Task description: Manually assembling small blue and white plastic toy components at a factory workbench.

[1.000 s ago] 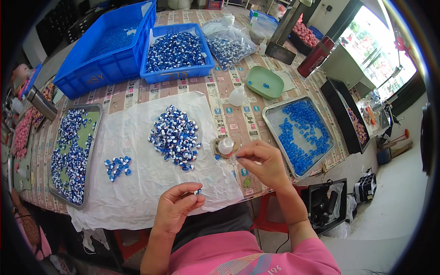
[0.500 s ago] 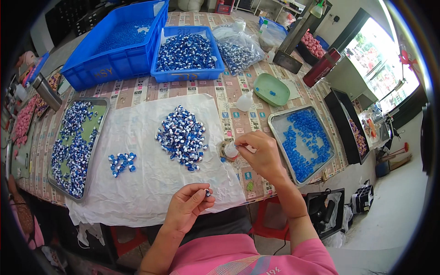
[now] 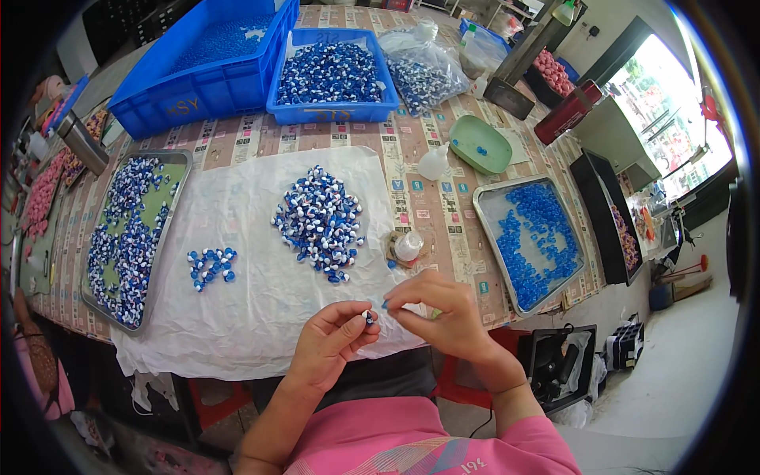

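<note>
Thumb and fingers of my left hand (image 3: 332, 336) pinch a small blue-and-white piece (image 3: 369, 317) above the front edge of the white sheet (image 3: 245, 332). Close beside it, my right hand (image 3: 439, 313) pinches a small clear-blue piece (image 3: 385, 304); the two pieces are apart. Beyond my right hand stands a small white cup (image 3: 408, 245) on a stained pad. A heap of blue-and-white pieces (image 3: 319, 226) lies on the sheet, and a smaller cluster of pieces with clear-blue parts (image 3: 210, 267) lies to its left.
Trays flank the sheet: one of blue-and-white pieces (image 3: 188, 170) at left, one of clear-blue pieces (image 3: 480, 204) at right. Farther back are blue crates (image 3: 332, 113), a filled plastic bag (image 3: 423, 67), a green dish (image 3: 492, 165), a white squeeze bottle (image 3: 433, 164) and a red flask (image 3: 567, 112).
My right hand has come from the white cup back toward my left hand, and a clear-blue piece now shows in its fingertips. My left hand keeps its blue-and-white piece, shifted slightly.
</note>
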`<state>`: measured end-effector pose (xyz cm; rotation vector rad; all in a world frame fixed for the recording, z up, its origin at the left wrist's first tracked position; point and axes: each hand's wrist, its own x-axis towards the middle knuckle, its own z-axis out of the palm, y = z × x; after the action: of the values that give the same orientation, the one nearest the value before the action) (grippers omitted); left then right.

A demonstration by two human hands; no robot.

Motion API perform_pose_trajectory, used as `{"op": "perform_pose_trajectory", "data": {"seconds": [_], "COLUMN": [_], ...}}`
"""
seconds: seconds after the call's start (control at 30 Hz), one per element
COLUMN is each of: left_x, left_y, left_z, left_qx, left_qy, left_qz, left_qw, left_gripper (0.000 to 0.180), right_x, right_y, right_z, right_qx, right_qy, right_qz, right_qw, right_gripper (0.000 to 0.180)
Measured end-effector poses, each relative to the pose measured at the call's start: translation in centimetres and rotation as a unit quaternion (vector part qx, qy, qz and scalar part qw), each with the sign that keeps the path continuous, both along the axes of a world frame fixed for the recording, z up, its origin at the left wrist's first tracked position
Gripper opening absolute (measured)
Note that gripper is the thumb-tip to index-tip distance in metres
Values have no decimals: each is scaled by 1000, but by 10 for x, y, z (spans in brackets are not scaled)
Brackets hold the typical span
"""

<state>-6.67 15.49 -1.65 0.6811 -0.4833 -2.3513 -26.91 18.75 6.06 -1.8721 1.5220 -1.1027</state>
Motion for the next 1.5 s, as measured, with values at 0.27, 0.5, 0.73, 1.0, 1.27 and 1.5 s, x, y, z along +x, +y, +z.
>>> {"op": "perform_pose_trajectory", "data": {"seconds": [0.27, 0.5, 0.73, 1.0, 1.27, 1.5], "left_x": [-1, 2, 6, 5, 13, 2], "left_y": [1, 2, 2, 3, -1, 1], "left_z": [-5, -9, -11, -13, -15, -10], "left_qx": [-12, -30, -37, -39, -29, -28], "left_qy": [0, 11, 16, -1, -8, -17], "left_qz": [-6, -12, -18, -14, -32, -36], "left_qw": [1000, 999, 999, 999, 999, 999], "left_gripper": [21, 23, 22, 21, 20, 22], "right_x": [10, 11, 10, 16, 23, 10], "right_y": [7, 7, 5, 5, 1, 5], "right_z": [-14, -15, -9, -3, -5, -1], "right_qx": [11, 34, 51, 14, 6, 17], "right_qy": [-40, -32, -20, 46, 55, 39], "right_qz": [19, 28, 55, 69, 83, 81], "right_qw": [999, 999, 997, 996, 995, 996], "right_gripper": [17, 16, 17, 20, 19, 18]}}
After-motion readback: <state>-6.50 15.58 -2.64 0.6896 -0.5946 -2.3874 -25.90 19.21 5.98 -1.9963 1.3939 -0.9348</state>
